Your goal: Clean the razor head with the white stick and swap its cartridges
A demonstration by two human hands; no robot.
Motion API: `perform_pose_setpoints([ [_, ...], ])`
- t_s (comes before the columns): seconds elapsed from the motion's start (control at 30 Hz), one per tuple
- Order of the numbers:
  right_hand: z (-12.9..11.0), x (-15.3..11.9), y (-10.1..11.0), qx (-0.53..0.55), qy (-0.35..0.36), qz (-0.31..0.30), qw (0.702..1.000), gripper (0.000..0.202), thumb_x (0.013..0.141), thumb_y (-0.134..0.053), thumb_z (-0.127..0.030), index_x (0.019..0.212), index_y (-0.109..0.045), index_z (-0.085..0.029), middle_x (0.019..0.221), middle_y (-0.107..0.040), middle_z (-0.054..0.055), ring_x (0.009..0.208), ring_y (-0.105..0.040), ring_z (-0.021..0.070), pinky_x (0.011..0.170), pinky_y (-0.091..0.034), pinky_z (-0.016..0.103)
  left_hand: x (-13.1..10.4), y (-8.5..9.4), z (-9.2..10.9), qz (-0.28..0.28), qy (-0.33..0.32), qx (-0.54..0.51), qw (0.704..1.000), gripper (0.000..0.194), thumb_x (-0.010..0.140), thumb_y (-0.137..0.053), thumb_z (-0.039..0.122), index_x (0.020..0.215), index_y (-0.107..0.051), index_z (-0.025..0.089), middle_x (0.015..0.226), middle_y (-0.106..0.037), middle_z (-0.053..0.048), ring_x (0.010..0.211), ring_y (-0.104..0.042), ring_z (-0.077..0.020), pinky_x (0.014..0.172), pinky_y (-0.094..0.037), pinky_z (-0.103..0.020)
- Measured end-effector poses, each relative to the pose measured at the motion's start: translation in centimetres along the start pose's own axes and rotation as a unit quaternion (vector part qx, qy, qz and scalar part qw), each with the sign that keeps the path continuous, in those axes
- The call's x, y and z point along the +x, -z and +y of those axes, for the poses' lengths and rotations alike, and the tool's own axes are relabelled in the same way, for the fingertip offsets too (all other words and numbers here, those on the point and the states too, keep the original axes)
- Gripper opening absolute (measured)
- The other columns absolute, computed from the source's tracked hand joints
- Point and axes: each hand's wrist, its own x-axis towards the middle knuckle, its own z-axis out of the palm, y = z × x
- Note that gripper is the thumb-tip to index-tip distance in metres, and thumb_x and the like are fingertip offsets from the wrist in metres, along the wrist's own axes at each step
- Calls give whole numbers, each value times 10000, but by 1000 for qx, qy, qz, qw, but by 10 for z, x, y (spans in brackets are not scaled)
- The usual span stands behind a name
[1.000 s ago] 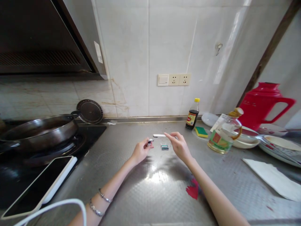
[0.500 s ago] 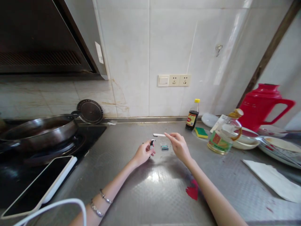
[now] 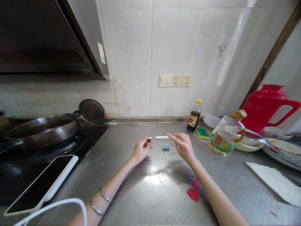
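Note:
My left hand [image 3: 140,152] is closed on a small black-and-silver object [image 3: 149,140], held upright between thumb and fingers just above the counter; its kind is too small to make out. My right hand [image 3: 184,147] has its index finger stretched out to the left, the other fingers loosely bent. That fingertip is at the right end of a thin white strip [image 3: 161,137] lying on the counter; whether it touches is unclear. Between my hands lie what look like small green-and-dark batteries [image 3: 165,148], side by side.
On the steel counter [image 3: 131,201] stand a soy sauce bottle [image 3: 193,116], a sponge [image 3: 203,133], a glass jug [image 3: 225,141], stacked dishes [image 3: 284,150] and a red thermos [image 3: 263,108]. A phone [image 3: 42,182] and pan [image 3: 47,127] are left; a white cable [image 3: 68,201] crosses the lower left.
My left hand has moved slightly left, raising the small black-and-silver object. My right fingertip has drawn back a little toward the white strip's end. The view has shifted slightly.

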Motion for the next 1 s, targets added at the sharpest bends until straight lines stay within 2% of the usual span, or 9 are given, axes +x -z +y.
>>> perform_pose_setpoints([
  [0.1, -7, 1, -2, -1, -10, 13, 1000, 420, 872, -409, -90, 1215, -549, -288, 935, -586, 60, 855, -493, 177, 780, -351, 338, -1, -1, -1, 2, 4, -5, 1000, 76, 755, -546, 232, 792, -508, 178, 696, -574, 8, 685, -609, -139, 664, -468, -234],
  [0.2, -15, 2, -6, 0, 13, -11, 1000, 439, 873, -409, -91, 1240, -524, -305, 956, -586, 57, 854, -493, 173, 796, -350, 338, -3, -4, -6, -10, 0, 9, 1000, 88, 759, -557, 248, 800, -527, 176, 672, -574, 12, 667, -604, -137, 649, -466, -232],
  [0.47, 4, -3, -3, -49, 1, -14, 999, 464, 851, -411, -54, 1218, -544, -304, 951, -585, 55, 859, -492, 179, 799, -343, 340, 0, -2, -1, -9, 18, -48, 999, 141, 735, -578, 246, 816, -492, 169, 678, -583, 10, 653, -619, -137, 651, -490, -253],
  [0.57, -7, -1, -6, -33, 3, 1, 999, 455, 856, -411, -64, 1228, -536, -295, 946, -581, 60, 865, -493, 178, 791, -350, 333, -1, -5, -6, -20, 17, -37, 999, 132, 739, -574, 243, 825, -512, 165, 661, -584, 7, 648, -615, -140, 639, -487, -253],
  [0.7, -21, 3, -8, -18, 32, -16, 999, 483, 857, -416, -59, 1264, -495, -307, 978, -580, 57, 869, -486, 174, 806, -345, 339, -4, -9, -13, -27, 17, -10, 999, 114, 756, -555, 248, 827, -534, 162, 661, -596, -3, 648, -605, -140, 630, -476, -249],
  [0.83, -12, 4, 0, -40, 52, -18, 998, 500, 847, -429, -55, 1268, -489, -320, 966, -582, 52, 861, -484, 170, 811, -342, 336, -3, -6, -7, -24, 4, -10, 1000, 90, 754, -553, 239, 794, -514, 168, 668, -590, 0, 658, -605, -140, 640, -476, -248],
  [1.0, -10, 5, 5, -66, 33, -7, 997, 489, 853, -411, -57, 1246, -510, -330, 968, -584, 54, 856, -483, 173, 826, -334, 356, -4, -6, -2, -27, 14, -26, 999, 110, 755, -562, 249, 822, -523, 170, 672, -573, 9, 659, -605, -134, 634, -477, -240],
])
